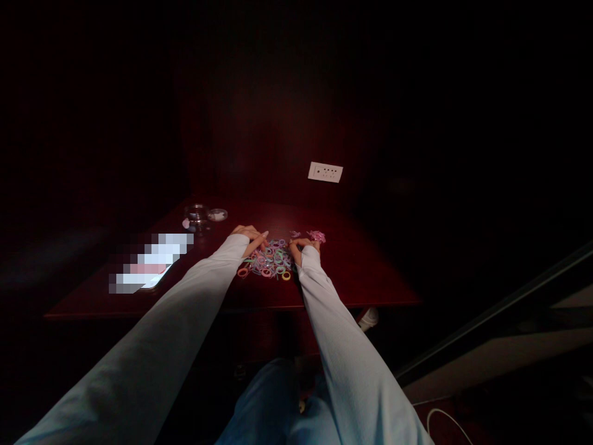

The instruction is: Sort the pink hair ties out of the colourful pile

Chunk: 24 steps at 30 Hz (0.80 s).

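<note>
A loose pile of small multicoloured elastic hair ties [273, 262] lies on the dark red table. My left hand [249, 236] rests at the pile's upper left edge, fingers stretched out and apart, with no hair tie visibly gripped. On the right side, my right hand [303, 247] has its fingers bent together at the pile's edge; what they pinch, if anything, is too small to make out. Just beyond it sits a separate bunch of pink hair ties [317, 236], with a few pinkish-purple hair ties [295, 234] to its left.
At the back left stand a clear jar [197, 212] and its round lid [217, 215]. A lit phone [155, 266], its screen blurred, lies on the left of the table [370, 278]. A white wall socket [325, 172] is on the panel behind. Below right, a pale cable [447, 415] curves.
</note>
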### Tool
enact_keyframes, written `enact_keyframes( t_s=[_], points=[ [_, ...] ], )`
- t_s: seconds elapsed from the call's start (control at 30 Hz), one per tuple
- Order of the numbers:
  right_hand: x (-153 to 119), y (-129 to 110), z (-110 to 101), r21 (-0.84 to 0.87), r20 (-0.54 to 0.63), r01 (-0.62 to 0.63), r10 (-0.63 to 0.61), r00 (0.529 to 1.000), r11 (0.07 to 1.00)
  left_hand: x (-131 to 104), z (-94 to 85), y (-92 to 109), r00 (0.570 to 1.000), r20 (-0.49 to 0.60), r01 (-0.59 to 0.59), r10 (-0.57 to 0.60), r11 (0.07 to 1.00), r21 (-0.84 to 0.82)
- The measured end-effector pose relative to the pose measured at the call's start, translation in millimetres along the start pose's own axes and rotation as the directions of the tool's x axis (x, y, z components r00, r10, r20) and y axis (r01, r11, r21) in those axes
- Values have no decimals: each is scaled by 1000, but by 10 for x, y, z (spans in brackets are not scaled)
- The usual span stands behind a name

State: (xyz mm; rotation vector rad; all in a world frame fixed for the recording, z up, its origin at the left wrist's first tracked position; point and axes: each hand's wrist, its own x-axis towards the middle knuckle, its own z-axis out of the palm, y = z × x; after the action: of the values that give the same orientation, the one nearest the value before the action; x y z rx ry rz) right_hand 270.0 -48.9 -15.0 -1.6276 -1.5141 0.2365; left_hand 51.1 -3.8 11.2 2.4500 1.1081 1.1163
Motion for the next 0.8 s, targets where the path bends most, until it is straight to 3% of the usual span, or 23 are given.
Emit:
enact_keyframes(
  t_s=[0.27,0.37,0.5,0.57,0.63,0.7,0.8],
  points=[
    [-57,-160,-85,32,-39,-19,20,999,999,12,7,-49,997,-38,58,-62,994,-96],
    [-109,-246,-113,42,-1,42,-42,999,998,62,-48,-80,981,-154,88,-115,981,-172],
    [-205,-356,-135,0,152,204,-202,967,979,90,-141,-134,870,-409,192,-276,953,-236],
    [-251,-393,-138,-19,252,332,-317,914,943,87,-171,-160,807,-482,239,-342,935,-263],
    [-284,-415,-135,-29,340,432,-398,852,901,81,-175,-184,777,-488,289,-398,914,-284],
    [-299,-426,-132,-39,376,465,-418,827,884,76,-153,-203,792,-439,339,-425,903,-262],
    [-289,-422,-130,-74,341,420,-373,863,904,67,-98,-216,854,-341,364,-394,919,-151]
  ],
)
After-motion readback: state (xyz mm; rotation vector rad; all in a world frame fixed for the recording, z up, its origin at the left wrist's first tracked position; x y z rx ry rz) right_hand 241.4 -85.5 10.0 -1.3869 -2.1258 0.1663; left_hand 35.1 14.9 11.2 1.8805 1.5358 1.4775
